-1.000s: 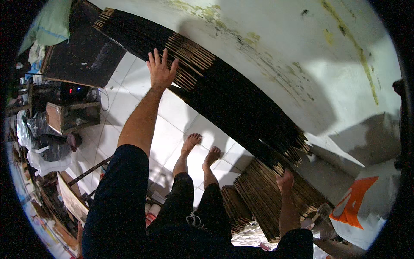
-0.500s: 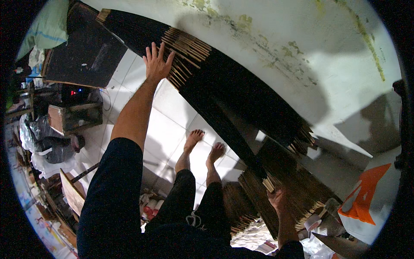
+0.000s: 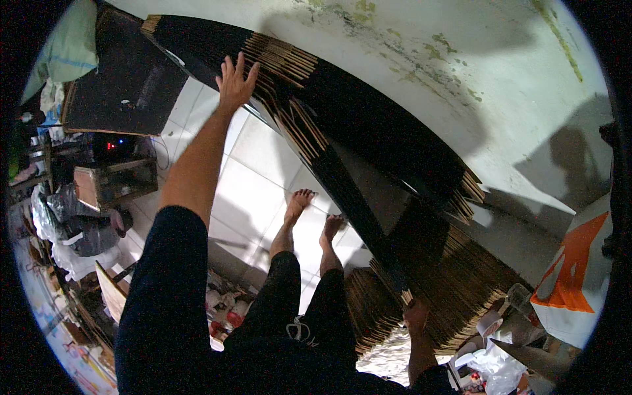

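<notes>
A long layered row of black strips (image 3: 388, 131) with bare tan ends and bands leans along the white wall. My left hand (image 3: 237, 85) has its fingers spread over its front edge, near a tan band. My right hand (image 3: 415, 316), lower right, is closed on the tan tip of a narrower bundle of black strips (image 3: 352, 210), which angles down from beside my left hand, its upper end fanned in tan pieces. Brown stacked strips (image 3: 447, 263) lie beneath and around my right hand.
Tiled floor (image 3: 257, 171) lies under my bare feet. At left are a dark board (image 3: 128, 92), green sack (image 3: 66, 46), wooden box (image 3: 112, 184), a device with small lights and plastic bags (image 3: 79, 230). A white sack with orange marking (image 3: 569, 263) and plastic packaging are at right.
My right hand has moved down and slightly left, drawing the narrow bundle away from the row; its upper tan end has slid lower. My left hand moved slightly up and left.
</notes>
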Available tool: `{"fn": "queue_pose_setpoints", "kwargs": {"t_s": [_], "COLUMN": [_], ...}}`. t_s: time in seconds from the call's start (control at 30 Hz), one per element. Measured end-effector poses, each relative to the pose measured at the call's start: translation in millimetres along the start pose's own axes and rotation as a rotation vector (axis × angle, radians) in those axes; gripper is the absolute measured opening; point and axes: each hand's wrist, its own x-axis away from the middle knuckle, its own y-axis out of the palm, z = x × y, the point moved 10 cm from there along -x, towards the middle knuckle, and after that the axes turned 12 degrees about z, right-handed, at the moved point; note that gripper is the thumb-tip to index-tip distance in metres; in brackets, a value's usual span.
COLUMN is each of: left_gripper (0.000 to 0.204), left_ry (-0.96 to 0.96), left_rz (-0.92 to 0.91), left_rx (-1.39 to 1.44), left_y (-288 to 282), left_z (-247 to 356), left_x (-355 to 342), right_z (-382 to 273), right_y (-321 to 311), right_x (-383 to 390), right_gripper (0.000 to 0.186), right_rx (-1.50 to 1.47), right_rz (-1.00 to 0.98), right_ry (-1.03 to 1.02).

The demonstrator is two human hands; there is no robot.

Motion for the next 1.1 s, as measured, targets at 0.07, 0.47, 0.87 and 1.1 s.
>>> {"fn": "queue_pose_setpoints", "kwargs": {"t_s": [0.07,0.47,0.87,1.1], "left_gripper": [0.093,0.13,0.059,0.047], "left_ry": [-0.339,-0.953,-1.329,-1.358], "left_rz": [0.214,-0.144,-0.069,0.008], "left_rx": [0.343,0.785,0.91,0.796], "left_y": [-24.3,2.8,-18.8,-27.1], "left_z": [-5.4,162.2,75.5,-5.7], "left_x": [23.3,168.2,255.6,308.3], "right_z": [-0.2,-2.6,-45.6,-55.6], "right_y": [-0.2,42.4,80.2,60.1], "right_x": [6.3,24.6,50.2,34.9], "right_gripper": [0.058,0.063,0.052,0.064], "right_rx": [0.061,0.17,0.027,0.056], "right_rz": [0.087,-0.187,-0.033,-0.194], "right_ry": [0.039,0.225,-0.057,-0.028]}}
